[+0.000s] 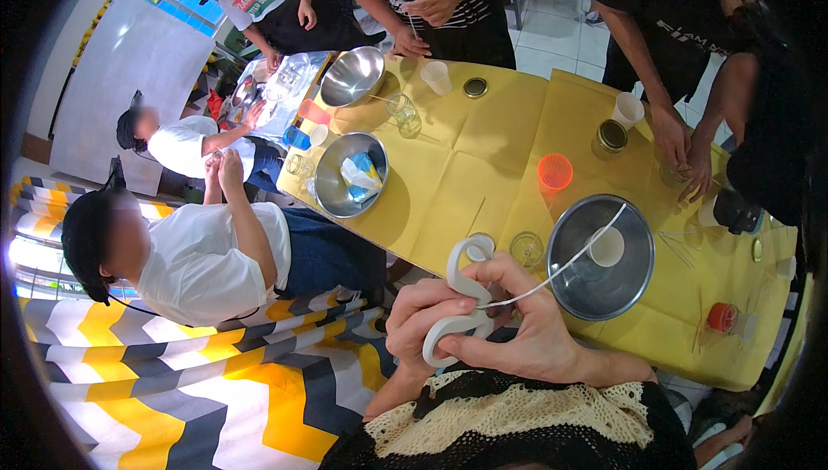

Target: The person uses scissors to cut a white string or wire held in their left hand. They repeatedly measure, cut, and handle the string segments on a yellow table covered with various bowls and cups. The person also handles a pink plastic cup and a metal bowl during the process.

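Note:
In front of my chest, both my hands are closed around a pair of white-handled scissors (438, 338). My left hand (416, 325) has its fingertips between the two curved handles. My right hand (533, 338) grips from the other side, its thumb at the lower handle and its fingers by the upper one. The blades are hidden by my fingers. A white string (565, 269) starts at the scissors beside my left fingertips, crosses my right fingers and sticks out to the upper right, over a metal bowl (640, 293).
The yellow-covered table (431, 211) holds a white cup (606, 247) inside the near bowl, an orange cup (555, 174), a glass jar (528, 248), a left metal bowl (326, 198) and thin sticks (677, 248). A person in white (203, 263) stands left; several others work around the table.

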A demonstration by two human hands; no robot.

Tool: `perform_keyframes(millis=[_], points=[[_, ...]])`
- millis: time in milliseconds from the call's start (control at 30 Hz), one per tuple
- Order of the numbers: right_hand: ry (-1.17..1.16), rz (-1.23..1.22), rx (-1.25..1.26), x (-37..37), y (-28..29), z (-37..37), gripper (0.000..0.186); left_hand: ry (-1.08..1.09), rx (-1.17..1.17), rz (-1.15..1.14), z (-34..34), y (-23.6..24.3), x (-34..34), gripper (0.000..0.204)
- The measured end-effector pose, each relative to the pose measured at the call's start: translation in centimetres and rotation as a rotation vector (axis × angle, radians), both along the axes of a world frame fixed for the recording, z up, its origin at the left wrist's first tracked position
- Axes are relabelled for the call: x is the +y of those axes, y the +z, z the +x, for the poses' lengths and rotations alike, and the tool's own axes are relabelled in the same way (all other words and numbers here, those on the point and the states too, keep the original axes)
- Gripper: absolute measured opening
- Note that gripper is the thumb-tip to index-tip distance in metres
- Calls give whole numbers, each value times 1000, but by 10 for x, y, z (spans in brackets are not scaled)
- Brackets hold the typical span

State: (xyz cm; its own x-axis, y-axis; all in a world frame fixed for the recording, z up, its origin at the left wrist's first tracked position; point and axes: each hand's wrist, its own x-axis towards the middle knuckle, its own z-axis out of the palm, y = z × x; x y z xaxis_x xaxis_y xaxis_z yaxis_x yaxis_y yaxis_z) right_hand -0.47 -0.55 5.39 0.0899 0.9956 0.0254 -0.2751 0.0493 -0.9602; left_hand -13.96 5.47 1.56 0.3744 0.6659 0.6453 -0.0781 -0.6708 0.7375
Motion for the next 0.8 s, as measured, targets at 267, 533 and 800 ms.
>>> perform_keyframes(millis=[267, 533, 800], points=[[-60, 57, -73, 6, 3, -3, 49, -11, -28, 19, 2, 1, 6, 29], [-89, 196, -191, 8, -7, -2, 51, -140, -116, -20, 4, 2, 11, 28], [-16, 137, -367, 8, -3, 1, 63, -160, -100, -41, 2, 3, 13, 27]])
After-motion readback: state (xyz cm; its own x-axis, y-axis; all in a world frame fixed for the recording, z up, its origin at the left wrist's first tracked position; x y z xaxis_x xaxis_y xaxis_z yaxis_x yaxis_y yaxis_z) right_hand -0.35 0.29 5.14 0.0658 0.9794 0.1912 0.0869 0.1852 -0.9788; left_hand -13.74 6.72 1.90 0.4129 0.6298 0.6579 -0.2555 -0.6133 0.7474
